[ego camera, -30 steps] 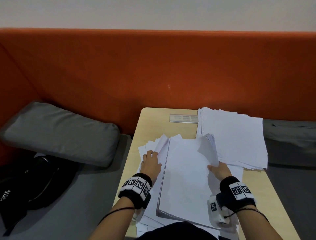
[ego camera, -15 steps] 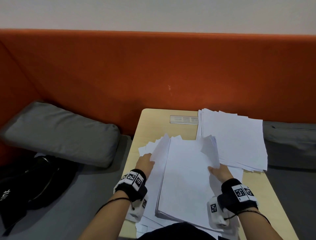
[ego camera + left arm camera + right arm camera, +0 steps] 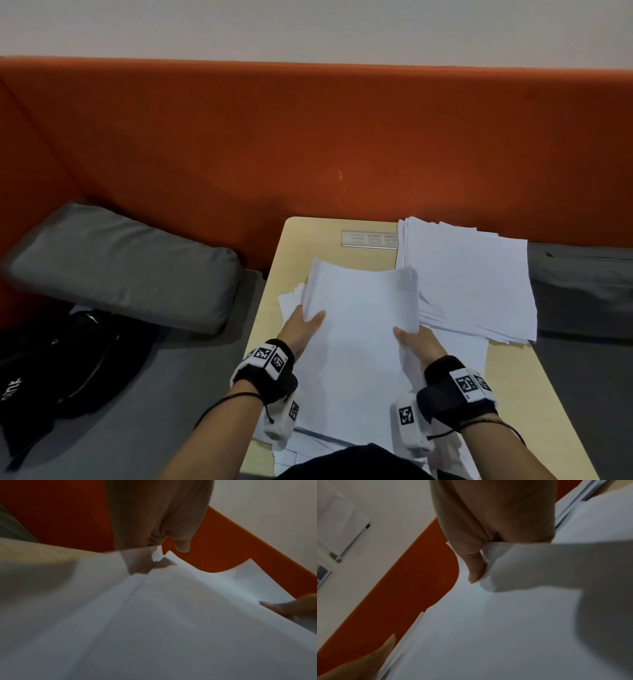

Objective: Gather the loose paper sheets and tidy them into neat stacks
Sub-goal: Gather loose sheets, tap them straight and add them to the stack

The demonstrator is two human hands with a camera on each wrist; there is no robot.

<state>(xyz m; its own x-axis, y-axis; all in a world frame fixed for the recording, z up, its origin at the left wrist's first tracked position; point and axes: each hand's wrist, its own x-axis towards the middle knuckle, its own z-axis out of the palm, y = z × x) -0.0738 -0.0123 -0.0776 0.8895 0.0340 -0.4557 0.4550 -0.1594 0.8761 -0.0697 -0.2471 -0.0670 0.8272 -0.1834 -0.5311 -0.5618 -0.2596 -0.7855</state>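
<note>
Risk, whole bundle: sheaf of paper [image 3: 359, 329] is gripped only at its two side edges and sags between the hands, so a loosened pinch would likely let the middle sheets slide out toward the person.
Risk, far stack: second stack [image 3: 469, 281] lies fanned at the back right of the bench [image 3: 294, 246]; the lifted sheaf's right edge hangs just over it and could drag its top sheets further askew.
Risk, loose sheets: stray sheets [image 3: 289, 301] lie under and left of the sheaf and could be swept off the bench edge.
Left hand [image 3: 301, 329]: thumb on top, fingers beneath, pinching the sheaf's left edge.
Right hand [image 3: 416, 344]: thumb on top, pinching the curled right edge.
Count, paper groups: one held sheaf, one fanned stack, a few strays; sheets themselves too many to count.
Count, hands: two.
Count, grey cushions: two, a large one [image 3: 123, 260] left and another [image 3: 582, 291] right.
Count, black bag [image 3: 61, 363]: one.
</note>
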